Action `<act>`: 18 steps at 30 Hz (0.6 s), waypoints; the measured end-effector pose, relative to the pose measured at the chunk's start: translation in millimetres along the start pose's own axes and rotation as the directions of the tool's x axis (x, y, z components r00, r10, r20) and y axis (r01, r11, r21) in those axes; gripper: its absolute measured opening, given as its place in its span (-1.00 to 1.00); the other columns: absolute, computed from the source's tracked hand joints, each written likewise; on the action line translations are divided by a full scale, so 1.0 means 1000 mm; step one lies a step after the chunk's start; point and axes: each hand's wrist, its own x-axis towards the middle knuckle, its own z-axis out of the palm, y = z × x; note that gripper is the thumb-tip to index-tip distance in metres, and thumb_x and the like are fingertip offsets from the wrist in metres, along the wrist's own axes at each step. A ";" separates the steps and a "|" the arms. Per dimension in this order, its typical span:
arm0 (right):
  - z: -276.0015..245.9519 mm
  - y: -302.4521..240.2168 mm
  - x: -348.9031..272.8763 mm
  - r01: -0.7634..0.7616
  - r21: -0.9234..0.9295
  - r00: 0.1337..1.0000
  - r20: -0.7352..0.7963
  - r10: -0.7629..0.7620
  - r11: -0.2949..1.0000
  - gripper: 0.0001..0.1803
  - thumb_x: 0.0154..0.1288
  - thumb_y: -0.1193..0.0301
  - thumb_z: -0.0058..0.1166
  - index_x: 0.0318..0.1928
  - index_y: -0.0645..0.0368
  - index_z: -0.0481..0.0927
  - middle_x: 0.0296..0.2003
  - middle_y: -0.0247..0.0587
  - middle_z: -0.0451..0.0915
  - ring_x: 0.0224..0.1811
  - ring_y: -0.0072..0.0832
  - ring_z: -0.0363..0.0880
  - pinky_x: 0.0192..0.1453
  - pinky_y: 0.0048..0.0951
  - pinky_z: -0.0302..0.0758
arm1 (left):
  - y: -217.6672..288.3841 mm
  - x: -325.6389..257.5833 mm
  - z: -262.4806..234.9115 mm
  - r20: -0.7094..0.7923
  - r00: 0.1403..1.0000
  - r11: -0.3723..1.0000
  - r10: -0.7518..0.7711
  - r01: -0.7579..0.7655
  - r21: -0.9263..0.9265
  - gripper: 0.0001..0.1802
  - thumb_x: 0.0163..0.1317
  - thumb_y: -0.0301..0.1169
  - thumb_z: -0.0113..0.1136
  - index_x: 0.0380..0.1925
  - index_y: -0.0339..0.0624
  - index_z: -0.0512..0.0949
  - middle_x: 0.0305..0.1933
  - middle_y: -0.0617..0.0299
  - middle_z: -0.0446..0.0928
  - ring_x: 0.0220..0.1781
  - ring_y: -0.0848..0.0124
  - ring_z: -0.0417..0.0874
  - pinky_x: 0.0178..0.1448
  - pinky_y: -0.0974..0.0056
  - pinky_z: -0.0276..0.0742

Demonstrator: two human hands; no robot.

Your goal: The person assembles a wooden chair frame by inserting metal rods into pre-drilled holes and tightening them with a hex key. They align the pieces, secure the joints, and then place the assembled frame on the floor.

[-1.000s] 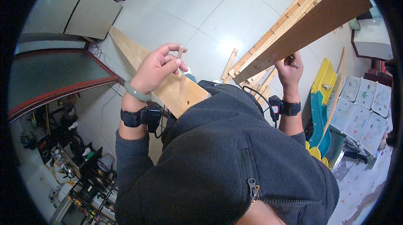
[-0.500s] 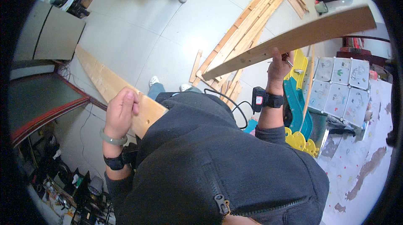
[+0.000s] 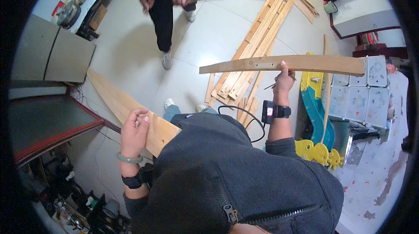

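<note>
My left hand (image 3: 133, 134) is closed on the near end of a wide, pale wooden board (image 3: 114, 99), its thumb lying over the top face. That board slants away to the far left, and a dark hole shows near its close end, beside my jacket. My right hand (image 3: 284, 86) grips a long wooden plank (image 3: 325, 63) from below, with the thumb up against its side. The plank is held in the air, nearly level across the view, and has small holes near its middle. A thin dark rod also sticks out by my right fingers; its kind is unclear.
Several wooden slats (image 3: 251, 53) lie stacked on the tiled floor ahead. Another person (image 3: 163, 15) stands beyond, at the far left. A yellow and teal slide (image 3: 316, 107) and a white panel cabinet (image 3: 355, 96) stand at right; a grey cabinet (image 3: 70, 57) at left.
The plank in my right hand has swung from a steep slant to nearly level. The other person has stepped nearer, hands now in view. My left hand stays on the board.
</note>
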 end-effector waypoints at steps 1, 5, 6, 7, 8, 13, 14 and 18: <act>0.001 0.001 0.001 -0.008 0.030 1.000 -0.011 0.008 1.000 -0.62 0.19 0.37 0.29 -0.08 0.31 0.49 -0.23 -0.22 0.59 -0.21 -0.51 0.51 -0.03 -0.47 0.41 | 0.004 -0.001 0.000 -0.003 1.000 0.999 0.009 -0.009 0.049 -0.77 0.38 -0.36 0.07 -0.03 -0.20 0.50 -0.47 0.49 0.28 -0.43 0.68 0.25 -0.35 0.52 0.23; 0.010 0.003 -0.002 0.120 0.017 0.992 0.027 -0.120 0.993 -0.66 0.18 0.29 0.29 -0.16 0.21 0.47 -0.46 -0.37 0.46 -0.62 -0.67 0.29 -0.55 -0.59 0.25 | 0.010 0.001 0.000 -0.008 0.999 0.999 -0.035 0.035 -0.006 -0.75 0.33 -0.37 0.14 -0.03 -0.21 0.52 -0.42 0.49 0.33 -0.38 0.66 0.29 -0.30 0.48 0.28; 0.012 0.002 -0.003 0.141 0.016 0.989 0.040 -0.141 0.990 -0.65 0.18 0.28 0.29 -0.18 0.20 0.47 -0.50 -0.39 0.44 -0.67 -0.69 0.26 -0.62 -0.60 0.23 | 0.008 0.004 0.000 -0.058 0.998 1.000 -0.027 0.027 0.007 -0.74 0.30 -0.45 0.14 -0.02 -0.19 0.50 -0.36 0.38 0.42 -0.31 0.63 0.39 -0.20 0.46 0.36; 0.015 0.001 -0.004 0.161 0.017 0.985 0.052 -0.162 0.987 -0.65 0.18 0.26 0.30 -0.19 0.19 0.47 -0.54 -0.42 0.42 -0.73 -0.71 0.23 -0.69 -0.62 0.20 | 0.006 0.008 0.002 -0.088 0.996 0.992 0.027 -0.038 -0.123 -0.71 0.31 -0.44 0.13 0.02 -0.20 0.48 -0.30 0.36 0.43 -0.26 0.61 0.40 -0.16 0.45 0.37; 0.017 0.000 -0.005 0.162 0.018 0.985 0.058 -0.163 0.987 -0.66 0.18 0.26 0.30 -0.19 0.19 0.47 -0.54 -0.42 0.42 -0.72 -0.72 0.23 -0.69 -0.62 0.20 | 0.005 0.012 0.002 -0.130 0.992 0.970 0.000 -0.031 -0.240 -0.68 0.32 -0.43 0.11 0.06 -0.20 0.46 -0.24 0.33 0.44 -0.22 0.59 0.42 -0.12 0.44 0.38; 0.027 -0.005 -0.013 0.164 0.020 0.977 0.133 -0.166 0.986 -0.67 0.15 0.26 0.32 -0.24 0.18 0.49 -0.59 -0.44 0.40 -0.73 -0.72 0.21 -0.70 -0.64 0.15 | 0.011 0.046 -0.013 0.075 0.994 0.227 -0.084 0.092 -0.970 -0.53 0.41 -0.34 -0.04 0.28 -0.23 0.30 0.13 0.14 0.45 0.10 0.41 0.51 0.12 0.33 0.46; 0.028 -0.006 -0.015 0.158 0.020 0.977 0.140 -0.159 0.987 -0.68 0.15 0.27 0.32 -0.27 0.16 0.48 -0.58 -0.44 0.41 -0.72 -0.72 0.21 -0.70 -0.64 0.14 | 0.015 0.053 -0.015 0.081 0.995 0.254 -0.052 0.092 -0.963 -0.52 0.42 -0.32 -0.06 0.29 -0.24 0.28 0.19 0.12 0.42 0.16 0.37 0.48 0.19 0.30 0.43; 0.030 -0.010 -0.024 0.001 -0.070 0.985 0.171 0.011 0.998 -0.69 0.18 0.40 0.31 -0.16 0.29 0.51 -0.33 -0.26 0.57 -0.27 -0.53 0.51 -0.09 -0.53 0.43 | 0.029 0.069 0.000 -0.006 0.999 0.374 -0.053 0.014 -0.927 -0.45 0.45 -0.29 -0.09 0.35 -0.29 0.17 0.35 0.00 0.27 0.39 0.25 0.30 0.40 0.19 0.23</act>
